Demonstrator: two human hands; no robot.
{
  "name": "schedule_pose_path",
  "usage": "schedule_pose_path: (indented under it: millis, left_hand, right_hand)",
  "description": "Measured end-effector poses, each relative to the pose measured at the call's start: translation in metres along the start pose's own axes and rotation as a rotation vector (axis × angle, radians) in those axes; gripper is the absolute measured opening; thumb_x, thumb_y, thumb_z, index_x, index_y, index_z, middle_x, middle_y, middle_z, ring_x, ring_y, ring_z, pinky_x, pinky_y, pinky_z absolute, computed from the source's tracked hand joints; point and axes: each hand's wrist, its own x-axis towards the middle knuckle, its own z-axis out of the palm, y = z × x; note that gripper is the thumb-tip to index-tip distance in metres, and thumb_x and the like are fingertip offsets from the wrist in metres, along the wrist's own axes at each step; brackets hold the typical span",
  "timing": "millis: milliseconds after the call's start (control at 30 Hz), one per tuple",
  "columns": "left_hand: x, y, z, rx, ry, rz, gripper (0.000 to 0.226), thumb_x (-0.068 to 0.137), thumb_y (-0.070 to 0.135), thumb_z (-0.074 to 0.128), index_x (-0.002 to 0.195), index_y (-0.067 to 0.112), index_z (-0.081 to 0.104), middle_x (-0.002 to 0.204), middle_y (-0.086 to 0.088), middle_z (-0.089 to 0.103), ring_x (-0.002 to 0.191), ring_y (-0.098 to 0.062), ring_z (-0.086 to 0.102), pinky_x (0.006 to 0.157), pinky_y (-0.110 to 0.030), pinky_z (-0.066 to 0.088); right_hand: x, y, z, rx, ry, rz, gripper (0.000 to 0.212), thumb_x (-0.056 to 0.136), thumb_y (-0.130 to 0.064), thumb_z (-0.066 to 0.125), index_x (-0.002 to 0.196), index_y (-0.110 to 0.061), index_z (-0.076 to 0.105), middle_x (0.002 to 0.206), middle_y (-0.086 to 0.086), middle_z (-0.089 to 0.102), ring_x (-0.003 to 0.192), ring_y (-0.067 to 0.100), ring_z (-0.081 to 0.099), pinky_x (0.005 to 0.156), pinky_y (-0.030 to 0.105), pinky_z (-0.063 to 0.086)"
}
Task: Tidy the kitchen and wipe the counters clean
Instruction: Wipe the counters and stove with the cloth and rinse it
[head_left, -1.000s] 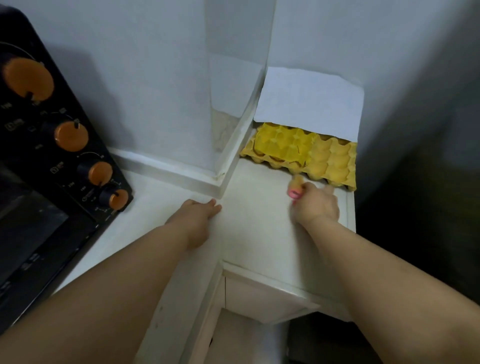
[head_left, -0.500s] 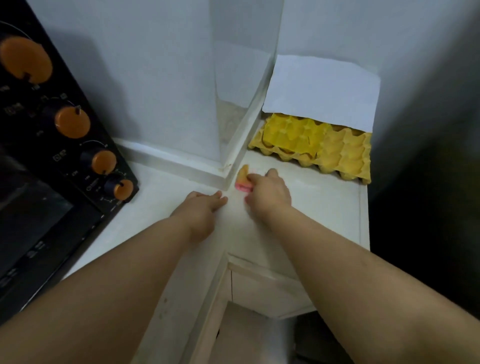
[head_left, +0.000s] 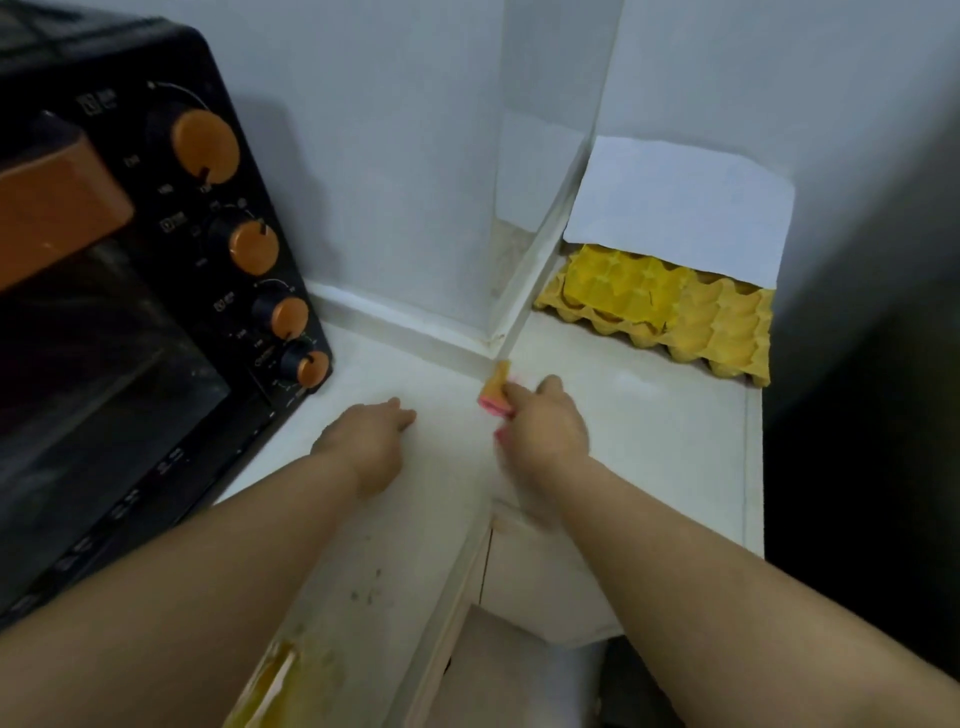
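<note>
My right hand grips a small sponge, yellow on top and pink below, pressed to the white counter just in front of the wall pillar's corner. Only the sponge's far end shows past my fingers. My left hand lies flat, palm down, on the counter to the left of the sponge, holding nothing.
A black toaster oven with orange knobs fills the left side. Yellow egg trays with a white sheet on them sit against the back wall at right. The counter ends at a dark drop on the right. Yellowish stains mark the near edge.
My right hand slid the sponge left across the counter, from beside the egg trays to the pillar corner. My left hand stayed flat in place.
</note>
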Motion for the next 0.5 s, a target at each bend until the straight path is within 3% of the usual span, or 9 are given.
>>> schedule_pose_path:
  millis: [167,233,333,400,433,500]
  left_hand:
    - [-0.005,-0.009,-0.002,-0.078,-0.066,0.023,0.073,0.087,-0.009,0.034,0.150,0.028,0.026,0.159,0.010,0.010,0.146,-0.019,0.017,0.118,-0.030,0.019]
    - [-0.012,-0.011,-0.003,-0.097,-0.083,0.039,0.070,0.089,-0.009,0.032,0.149,0.026,0.028,0.159,0.008,0.013,0.146,-0.019,0.018,0.119,-0.029,0.018]
    - [-0.031,-0.020,-0.003,-0.149,-0.068,0.030,0.065,0.090,-0.007,0.034,0.148,0.023,0.032,0.158,0.006,0.020,0.145,-0.019,0.022,0.118,-0.030,0.019]
    - [-0.046,-0.033,-0.004,-0.159,-0.019,-0.004,0.062,0.090,-0.003,0.036,0.147,0.023,0.034,0.157,0.004,0.023,0.144,-0.019,0.025,0.118,-0.031,0.021]
    - [-0.054,-0.039,-0.004,-0.153,0.006,-0.029,0.061,0.090,-0.002,0.037,0.146,0.024,0.035,0.156,0.003,0.026,0.143,-0.019,0.027,0.117,-0.031,0.023]
    - [-0.079,-0.049,-0.004,-0.159,0.036,-0.099,0.060,0.091,0.000,0.037,0.145,0.025,0.038,0.153,0.001,0.032,0.139,-0.021,0.034,0.113,-0.031,0.032]
  right_hand:
    - [-0.054,0.006,-0.006,-0.010,-0.183,-0.311,0.047,0.085,-0.027,0.060,0.130,-0.039,0.054,0.102,0.001,0.039,0.101,0.026,0.050,0.082,0.029,0.041]
    - [-0.061,0.032,-0.019,0.019,-0.145,-0.227,0.042,0.085,-0.026,0.059,0.125,-0.041,0.058,0.103,0.001,0.042,0.098,0.027,0.053,0.082,0.028,0.042]
    - [-0.049,0.055,-0.039,0.003,0.026,0.172,0.037,0.088,-0.027,0.054,0.124,-0.033,0.056,0.110,0.007,0.040,0.101,0.035,0.053,0.089,0.033,0.042]
    - [-0.039,0.046,-0.040,-0.019,0.013,0.354,0.037,0.090,-0.026,0.049,0.127,-0.025,0.051,0.121,0.013,0.038,0.107,0.039,0.051,0.094,0.038,0.041]
    - [-0.037,0.033,-0.035,-0.034,-0.009,0.335,0.038,0.089,-0.026,0.049,0.127,-0.024,0.051,0.123,0.014,0.037,0.107,0.039,0.051,0.095,0.038,0.042]
    - [-0.044,-0.005,-0.015,-0.040,-0.088,0.094,0.042,0.087,-0.028,0.052,0.129,-0.026,0.050,0.120,0.012,0.037,0.105,0.036,0.053,0.095,0.036,0.045]
